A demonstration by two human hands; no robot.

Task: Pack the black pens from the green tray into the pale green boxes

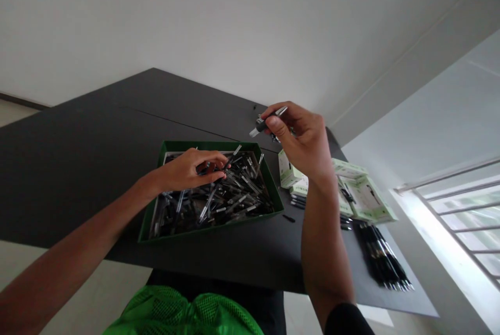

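My left hand (195, 169) reaches over a green box (275, 197) heaped with loose pen parts (219, 205), clear and black. Thumb and fingertips are closed around a pen barrel (234, 154) whose clear end points up and away. Higher and to the right, my right hand (299, 134) is raised above the table, pinching a pen piece (262, 125) between thumb and fingers. That piece has a dark grip and a clear end; a silver cone tip (280, 111) shows by the forefinger. Some small parts are partly hidden behind this hand.
Light green cartons (367, 197) stand open at the right, with pens (299, 200) beside them. A bundle of black pens (385, 259) lies near the right edge of the dark table (97, 142). One small black piece (289, 218) rests by the box. A wall (214, 22) rises behind.
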